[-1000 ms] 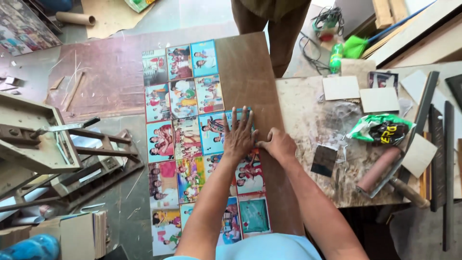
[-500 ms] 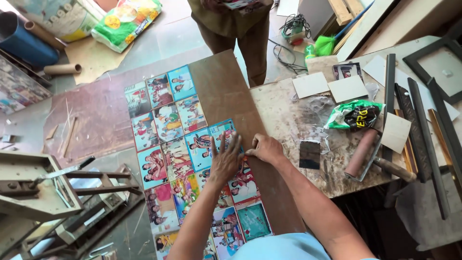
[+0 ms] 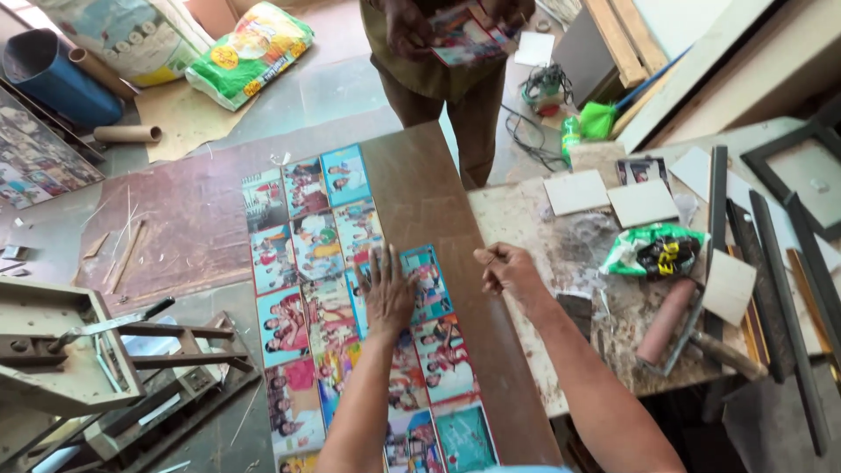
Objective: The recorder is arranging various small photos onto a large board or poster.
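Note:
A long brown board (image 3: pixel 420 188) lies in front of me, with several colourful photo prints (image 3: pixel 307 254) laid on it in rows. My left hand (image 3: pixel 388 293) rests flat, fingers spread, on a blue-bordered print (image 3: pixel 427 278) near the board's middle. My right hand (image 3: pixel 506 270) hovers over the bare right strip of the board, fingers loosely curled, holding nothing that I can see. Across the board stands another person (image 3: pixel 447 70), who holds a small stack of prints (image 3: pixel 466 33) in both hands.
A worn worktable (image 3: pixel 569 263) on the right carries white tiles (image 3: pixel 575 192), a green bag (image 3: pixel 653 250), a pink roller (image 3: pixel 666 320) and dark frame strips (image 3: pixel 764 280). A metal cutter stand (image 3: pixel 79 350) is at the left. Sacks (image 3: pixel 250 48) and a blue barrel (image 3: pixel 57 79) lie on the floor.
My right hand has lifted off the prints and moved right onto the bare board edge. My left hand stays pressed on the blue-bordered print. The view has tilted up, showing more of the other person.

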